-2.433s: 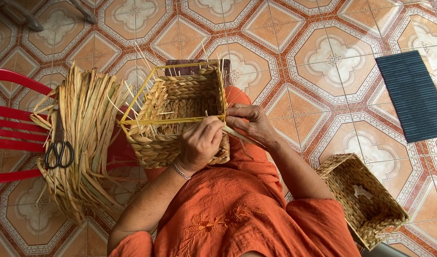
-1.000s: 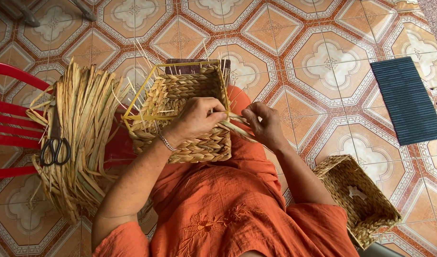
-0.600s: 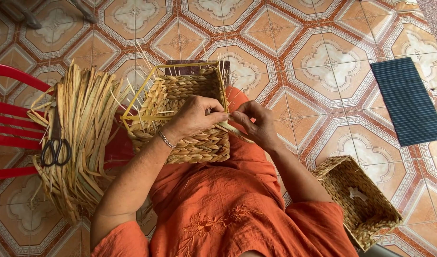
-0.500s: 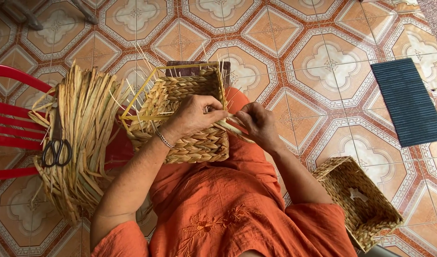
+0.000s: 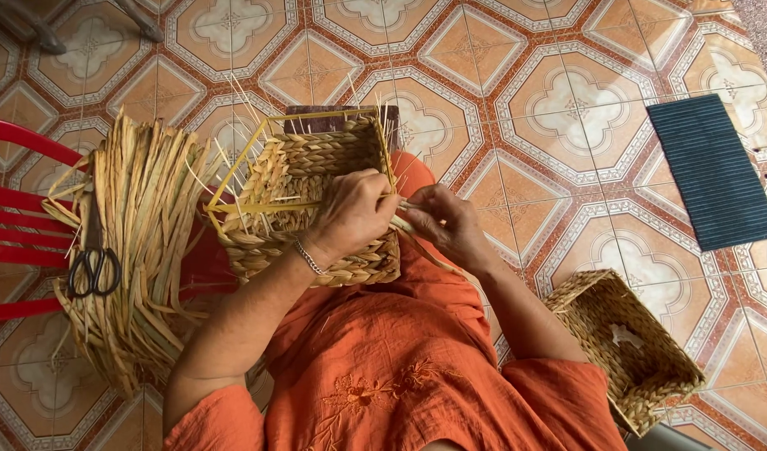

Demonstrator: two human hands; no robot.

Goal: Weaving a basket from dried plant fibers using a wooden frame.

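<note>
1. While the person sits in an orange garment (image 5: 400, 376), a half-woven basket (image 5: 316, 200) rests tilted on the lap, its open mouth turned toward the left.
2. Left hand (image 5: 350, 213) lies over the basket's near right wall, fingers curled shut around pale straw strands (image 5: 266, 205) at the rim; a thin bracelet (image 5: 310, 257) sits on that wrist.
3. Right hand (image 5: 442, 221) is just beside the left, at the basket's right corner, thumb and fingers pinched closed on a straw strand (image 5: 408, 224) that runs down toward the lap.
4. Both grips are tight, with no gap showing between fingers and straw; the two hands nearly touch.
5. Yellow frame rods (image 5: 233, 167) outline the basket's unfinished mouth, and loose straw ends stick up from it.
6. To the right on the tiled floor (image 5: 525, 100) stands a finished woven basket (image 5: 621, 347), well apart from the hands.
7. On the left, a bundle of dried straw (image 5: 141, 250) lies across a red chair (image 5: 16, 209), with black scissors (image 5: 93, 266) on top.
8. Farther off, a dark ribbed mat (image 5: 713, 171) lies on the floor.
</note>
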